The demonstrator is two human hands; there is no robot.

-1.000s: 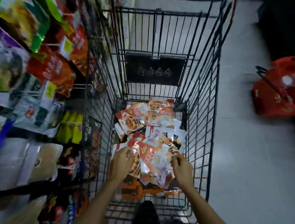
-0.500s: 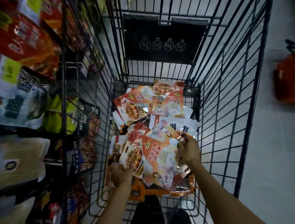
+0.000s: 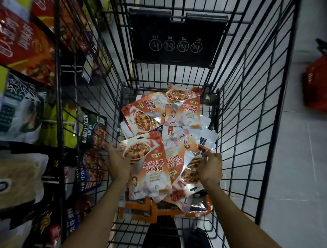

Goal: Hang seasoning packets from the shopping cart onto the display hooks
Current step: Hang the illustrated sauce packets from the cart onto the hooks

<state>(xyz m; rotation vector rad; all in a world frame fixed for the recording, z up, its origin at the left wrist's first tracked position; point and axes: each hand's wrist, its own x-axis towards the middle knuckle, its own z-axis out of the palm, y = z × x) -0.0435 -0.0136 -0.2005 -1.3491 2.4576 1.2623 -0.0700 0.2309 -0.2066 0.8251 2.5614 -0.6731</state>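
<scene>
Left hand (image 3: 118, 159) grips top mapo tofu sauce packet (image 3: 153, 170) by edge; right hand (image 3: 210, 169) pinches neighbouring packet (image 3: 189, 174). Both in shopping cart (image 3: 233, 127). Long axis 11-to-5, hang hole at 11. Display rack (image 3: 19, 108) at 9; left hand nearer.

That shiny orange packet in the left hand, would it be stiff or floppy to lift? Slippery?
Probably floppy: the orange seasoning packet looks thin, bowing where the left hand grips its edge. Likely slippery, since its glossy film glints and packets in the shopping cart lie slid over each other. Seemingly light: the right hand pinches a neighbouring packet by fingertips.
</scene>
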